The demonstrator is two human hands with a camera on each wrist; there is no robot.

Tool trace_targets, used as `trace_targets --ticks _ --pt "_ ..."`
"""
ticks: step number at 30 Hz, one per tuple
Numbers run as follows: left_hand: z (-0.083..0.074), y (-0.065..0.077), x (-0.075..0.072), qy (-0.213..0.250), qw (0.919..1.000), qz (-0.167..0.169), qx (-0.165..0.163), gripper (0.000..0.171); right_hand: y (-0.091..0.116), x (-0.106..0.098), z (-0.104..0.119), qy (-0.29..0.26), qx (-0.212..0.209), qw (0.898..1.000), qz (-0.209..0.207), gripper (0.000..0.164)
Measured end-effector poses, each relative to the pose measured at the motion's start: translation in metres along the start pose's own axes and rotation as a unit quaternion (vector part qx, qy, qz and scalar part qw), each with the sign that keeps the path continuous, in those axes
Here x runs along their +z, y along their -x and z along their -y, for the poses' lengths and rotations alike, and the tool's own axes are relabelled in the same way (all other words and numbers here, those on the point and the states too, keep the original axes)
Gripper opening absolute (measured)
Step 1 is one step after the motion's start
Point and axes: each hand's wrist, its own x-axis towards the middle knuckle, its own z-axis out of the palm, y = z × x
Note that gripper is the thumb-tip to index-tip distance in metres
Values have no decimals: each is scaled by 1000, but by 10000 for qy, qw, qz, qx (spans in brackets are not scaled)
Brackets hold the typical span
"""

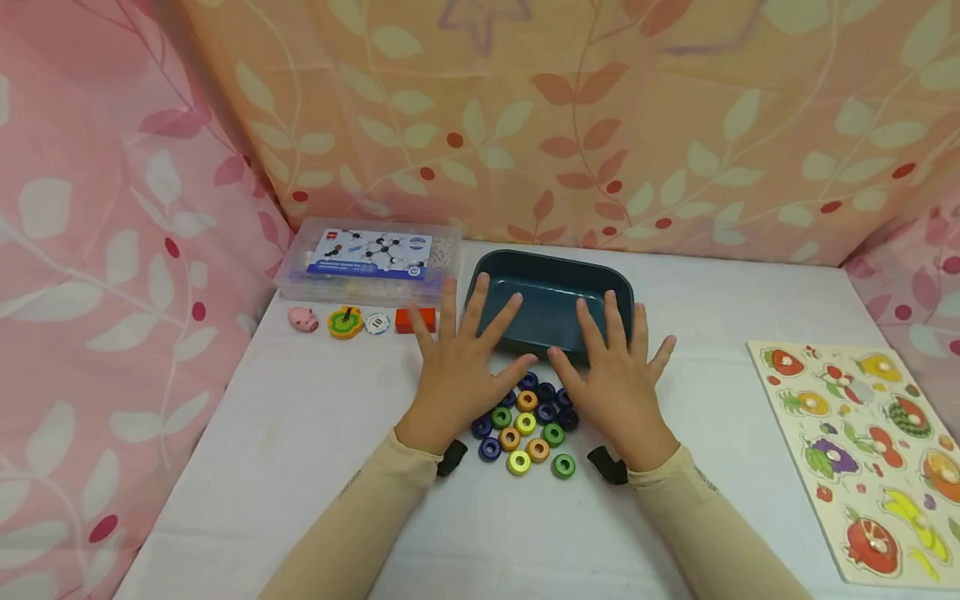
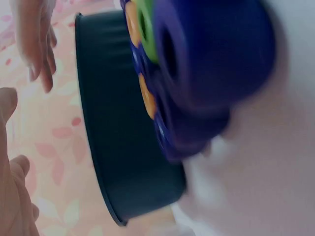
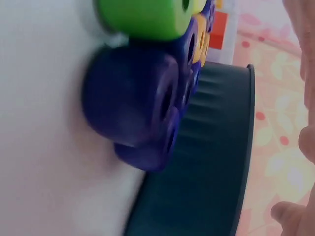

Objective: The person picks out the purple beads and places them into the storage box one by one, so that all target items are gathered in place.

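Observation:
Both hands spread their fingers above a cluster of small ring-shaped beads [image 1: 526, 424] in purple, green, yellow and orange on the white cloth. The left hand [image 1: 459, 375] is at the cluster's left side, the right hand [image 1: 618, 392] at its right, and neither holds anything. Their fingertips reach over the near part of a dark teal tray [image 1: 555, 275] just behind the beads. In the left wrist view a purple bead [image 2: 211, 49] looms close, with the tray [image 2: 123, 123] beyond it. A purple bead [image 3: 130, 93] and a green bead [image 3: 147, 17] fill the right wrist view's near side.
A clear plastic case [image 1: 367, 258] with a molecule label stands at the back left. Before it lie a pink pig head [image 1: 303, 319], a tree-shaped piece [image 1: 345, 322], a round chip [image 1: 377, 323] and a red block [image 1: 415, 321]. A fruit puzzle board [image 1: 862, 458] lies at right.

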Motion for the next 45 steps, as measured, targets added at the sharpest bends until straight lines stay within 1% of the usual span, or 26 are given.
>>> trace_targets --ticks 4,7,12,14,17,19,21,24,27,28,31,33,35,40,43,45 --pt "1 -1 0 75 9999 -124 31 91 2 -1 -3 -27 13 10000 78 83" --pt "4 -2 -1 33 9998 -212 -23 91 5 -4 -3 -124 47 9998 131 83" --pt "7 -4 0 188 9998 -53 -56 90 9 -9 -4 -250 87 9995 181 83" --pt "9 -8 2 277 9996 21 -76 90 10 -10 -5 -326 1 9994 127 81" --pt "15 -18 2 499 9984 153 -204 91 15 -13 -6 -592 -207 9980 -52 80" --pt "19 -27 1 695 9963 351 -352 92 21 -15 -7 -880 -367 9953 -194 79" --pt "24 -36 -1 972 9918 631 -549 95 27 -16 -7 -1142 -517 9917 -301 75" --pt "30 -50 -4 1415 9782 1196 -935 101 36 -15 -7 -1422 -696 9871 -249 60" --pt "36 -64 -4 1756 9605 1749 -1267 110 42 -11 -9 -1461 -809 9859 91 43" --pt "37 -69 -4 1822 9554 1911 -1323 113 44 -9 -10 -1433 -849 9857 240 38" --pt "41 -79 -2 1971 9434 2287 -1372 120 49 -3 -13 -1269 -925 9857 613 29" --pt "44 -84 0 2066 9370 2452 -1389 123 52 0 -14 -1133 -959 9860 761 26" --pt "46 -88 0 2160 9317 2551 -1420 126 54 2 -15 -1054 -885 9868 849 25" --pt "47 -94 2 2306 9262 2604 -1458 136 55 3 -15 -1026 -690 9873 1000 24" --pt "47 -95 3 2434 9216 2615 -1517 139 52 3 -15 -984 -701 9872 1044 23" --pt "47 -95 3 2470 9199 2620 -1551 141 51 3 -16 -937 -744 9871 1062 23"
